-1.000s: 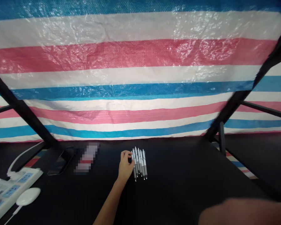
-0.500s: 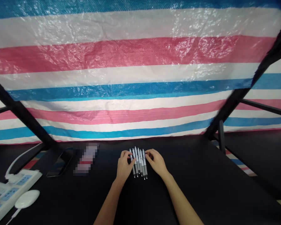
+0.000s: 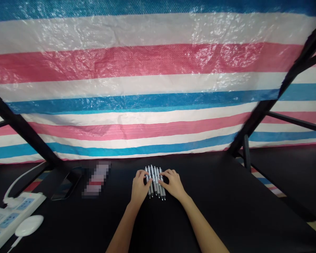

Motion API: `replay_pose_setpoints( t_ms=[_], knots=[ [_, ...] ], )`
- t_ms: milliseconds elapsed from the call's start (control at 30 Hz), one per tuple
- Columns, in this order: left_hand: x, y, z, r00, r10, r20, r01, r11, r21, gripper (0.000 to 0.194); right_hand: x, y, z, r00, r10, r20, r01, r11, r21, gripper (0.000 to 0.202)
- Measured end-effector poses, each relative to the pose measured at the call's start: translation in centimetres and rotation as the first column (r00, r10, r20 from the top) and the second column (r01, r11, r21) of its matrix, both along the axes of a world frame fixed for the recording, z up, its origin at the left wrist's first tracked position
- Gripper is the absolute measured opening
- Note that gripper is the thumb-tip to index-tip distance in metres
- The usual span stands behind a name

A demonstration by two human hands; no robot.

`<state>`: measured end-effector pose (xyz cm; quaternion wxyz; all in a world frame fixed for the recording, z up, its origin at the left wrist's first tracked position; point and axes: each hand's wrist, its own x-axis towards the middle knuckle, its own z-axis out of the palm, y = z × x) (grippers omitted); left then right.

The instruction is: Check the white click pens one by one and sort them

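Several white-and-grey click pens (image 3: pixel 155 181) lie side by side on the black table, their clickers pointing away from me and their tips toward me. At the left edge of the row, my left hand (image 3: pixel 140 186) is closed with thumb and fingers around the outermost pens. My right hand (image 3: pixel 174 183) grips the pens at the right edge in the same way, its thumb resting over them. Fingers partly cover the barrels on both sides, so I cannot tell exactly which pens each hand holds.
To the left lie a dark phone (image 3: pixel 66 184) and a pixelated flat item (image 3: pixel 97 180). A white power strip (image 3: pixel 14 219) and a white oval device with a cable (image 3: pixel 29 225) sit at the lower left. Black frame bars (image 3: pixel 252 123) and a striped tarp (image 3: pixel 147 84) stand behind.
My right hand has moved left onto the row, its thumb now over the right-hand pens. The leftmost pens have shifted slightly. My left hand stays nearly in place.
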<state>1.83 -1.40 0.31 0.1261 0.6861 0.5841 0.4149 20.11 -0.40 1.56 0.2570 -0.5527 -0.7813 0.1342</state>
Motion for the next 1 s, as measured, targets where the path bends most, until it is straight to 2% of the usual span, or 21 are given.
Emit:
replay_pose_setpoints(
  t_ms=[367, 633, 1000],
  knots=[
    [0.2, 0.1, -0.2, 1.0, -0.028, 0.014, 0.028, 0.999, 0.02, 0.011, -0.4, 0.2, -0.6, 0.999, -0.049, 0.009, 0.048, 0.997, 0.065, 0.024],
    [0.6, -0.2, 0.3, 0.991, -0.04, -0.131, 0.042, 0.999, 0.013, 0.021, -0.5, 0.1, -0.6, 0.999, -0.049, 0.018, 0.048, 0.997, 0.065, 0.025],
    [0.0, -0.4, 0.8, 0.984, -0.082, -0.156, 0.076, 0.996, -0.047, 0.031, -0.5, 0.1, -0.5, 0.999, -0.035, -0.009, 0.035, 0.998, 0.043, 0.026]
  ],
)
